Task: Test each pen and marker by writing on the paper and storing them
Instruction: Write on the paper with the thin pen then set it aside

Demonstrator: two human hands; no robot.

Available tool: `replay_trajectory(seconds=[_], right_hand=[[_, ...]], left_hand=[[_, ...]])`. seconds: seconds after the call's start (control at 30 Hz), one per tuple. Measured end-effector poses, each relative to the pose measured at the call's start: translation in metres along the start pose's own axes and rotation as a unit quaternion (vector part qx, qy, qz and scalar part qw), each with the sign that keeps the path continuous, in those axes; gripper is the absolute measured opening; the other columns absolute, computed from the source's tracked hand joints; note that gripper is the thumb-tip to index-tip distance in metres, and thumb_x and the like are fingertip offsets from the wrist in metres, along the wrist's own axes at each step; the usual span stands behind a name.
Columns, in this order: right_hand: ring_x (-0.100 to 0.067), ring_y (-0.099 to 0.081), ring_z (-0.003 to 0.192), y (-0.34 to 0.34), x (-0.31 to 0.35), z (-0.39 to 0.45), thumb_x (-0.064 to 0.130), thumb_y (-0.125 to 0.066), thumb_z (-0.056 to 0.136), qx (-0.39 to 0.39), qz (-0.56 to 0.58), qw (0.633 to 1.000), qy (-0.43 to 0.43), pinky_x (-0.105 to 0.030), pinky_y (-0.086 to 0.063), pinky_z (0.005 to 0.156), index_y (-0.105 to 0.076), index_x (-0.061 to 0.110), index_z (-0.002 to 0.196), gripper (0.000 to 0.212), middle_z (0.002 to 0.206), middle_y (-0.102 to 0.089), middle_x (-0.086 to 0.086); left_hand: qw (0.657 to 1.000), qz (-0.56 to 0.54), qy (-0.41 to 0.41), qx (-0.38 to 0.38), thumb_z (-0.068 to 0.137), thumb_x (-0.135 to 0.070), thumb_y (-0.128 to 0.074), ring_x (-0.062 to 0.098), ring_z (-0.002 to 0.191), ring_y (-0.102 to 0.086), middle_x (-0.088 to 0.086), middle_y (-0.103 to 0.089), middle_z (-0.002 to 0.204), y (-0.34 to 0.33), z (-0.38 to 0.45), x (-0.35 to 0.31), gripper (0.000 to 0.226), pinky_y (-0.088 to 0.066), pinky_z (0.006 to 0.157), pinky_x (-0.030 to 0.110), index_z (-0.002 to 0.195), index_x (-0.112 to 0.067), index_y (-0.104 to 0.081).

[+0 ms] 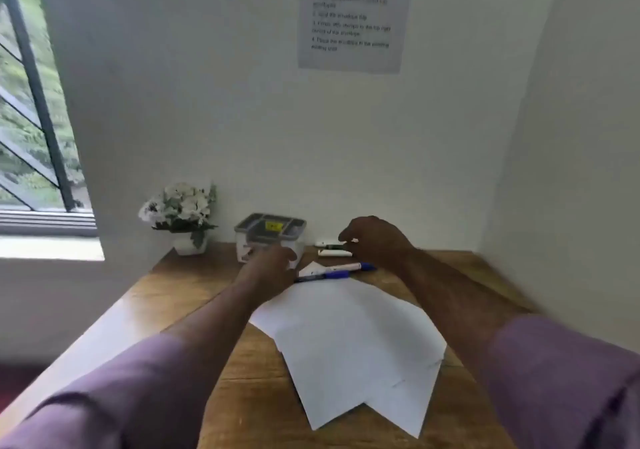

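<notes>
Wooden desk (207, 296) in a white-walled corner, seen from above my two outstretched arms.

Nearest me lie overlapping white paper sheets (353, 338). Beyond them, two blue-capped pens (332, 272) rest between my hands. My left hand (273, 265) touches the clear storage box (270, 237), grip unclear. My right hand (374, 241) curls over white markers (334, 248); I cannot tell whether it grips one.

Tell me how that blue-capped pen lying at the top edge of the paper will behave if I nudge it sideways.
The blue-capped pen looks round and slim, so it would probably roll rather than slide. It lies partly on the paper, which looks smooth, so expect little grip. It seems light; a gentle push may send it toward the second pen close behind it.
</notes>
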State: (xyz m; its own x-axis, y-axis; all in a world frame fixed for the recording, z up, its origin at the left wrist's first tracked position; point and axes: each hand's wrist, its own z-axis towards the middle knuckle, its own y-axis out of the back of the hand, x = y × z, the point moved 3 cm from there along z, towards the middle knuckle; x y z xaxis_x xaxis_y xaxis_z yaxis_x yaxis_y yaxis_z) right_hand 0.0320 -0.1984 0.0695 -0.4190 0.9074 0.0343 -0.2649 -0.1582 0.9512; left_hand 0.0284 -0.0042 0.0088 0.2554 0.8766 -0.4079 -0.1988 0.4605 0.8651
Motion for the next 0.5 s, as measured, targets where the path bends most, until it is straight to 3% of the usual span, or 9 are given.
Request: replay_trajectory(seconds=[0.1,0.23,0.33,0.4,0.5], right_hand=[[-0.027,-0.06,0.109,-0.036,-0.012,0.009,0.018,-0.059,0.086,0.061,0.013,0.998,-0.001,-0.033,-0.044,0.086,-0.07,0.019,0.11,0.026,0.113,-0.066,-0.008],[-0.029,-0.06,0.105,-0.08,-0.017,0.011,0.021,-0.057,0.086,0.062,0.044,0.997,0.026,-0.034,-0.047,0.082,-0.069,0.025,0.097,0.017,0.106,-0.065,-0.008],[-0.026,-0.056,0.112,-0.098,-0.015,0.008,0.022,-0.05,0.091,0.014,0.016,0.999,0.05,-0.027,-0.04,0.081,-0.063,0.026,0.119,0.032,0.116,-0.062,-0.006],[-0.025,-0.056,0.117,-0.103,-0.016,0.008,0.024,-0.046,0.093,-0.003,0.019,0.998,0.059,-0.033,-0.047,0.089,-0.056,0.027,0.131,0.039,0.125,-0.063,-0.005],[-0.027,-0.065,0.099,-0.102,-0.023,0.011,0.031,-0.045,0.093,0.006,-0.012,0.997,0.074,-0.034,-0.049,0.072,-0.063,0.024,0.111,0.026,0.104,-0.07,-0.005]], left_hand=[[1.0,-0.01,0.012,-0.01,0.082,-0.022,-0.059,0.026,0.103,-0.061,0.008,-0.067,0.113,-0.017,0.008,0.016,0.026,-0.049,0.082,0.029,0.105,-0.015,-0.069],[0.999,-0.023,0.011,-0.045,0.081,-0.023,-0.055,0.022,0.083,-0.063,0.004,-0.071,0.091,-0.031,0.007,0.035,0.018,-0.048,0.067,0.029,0.088,-0.015,-0.07],[0.998,-0.02,-0.003,-0.052,0.08,-0.029,-0.06,0.019,0.077,-0.062,0.0,-0.069,0.081,-0.03,0.009,0.035,0.018,-0.048,0.066,0.029,0.082,-0.015,-0.072],[0.998,-0.038,-0.022,-0.045,0.082,-0.03,-0.063,0.016,0.077,-0.059,-0.002,-0.064,0.081,-0.03,0.01,0.027,0.017,-0.047,0.069,0.029,0.083,-0.016,-0.074],[0.991,-0.1,-0.071,-0.052,0.083,-0.035,-0.066,0.014,0.081,-0.056,-0.003,-0.061,0.086,-0.031,0.004,0.012,0.018,-0.046,0.071,0.032,0.083,-0.017,-0.072]])
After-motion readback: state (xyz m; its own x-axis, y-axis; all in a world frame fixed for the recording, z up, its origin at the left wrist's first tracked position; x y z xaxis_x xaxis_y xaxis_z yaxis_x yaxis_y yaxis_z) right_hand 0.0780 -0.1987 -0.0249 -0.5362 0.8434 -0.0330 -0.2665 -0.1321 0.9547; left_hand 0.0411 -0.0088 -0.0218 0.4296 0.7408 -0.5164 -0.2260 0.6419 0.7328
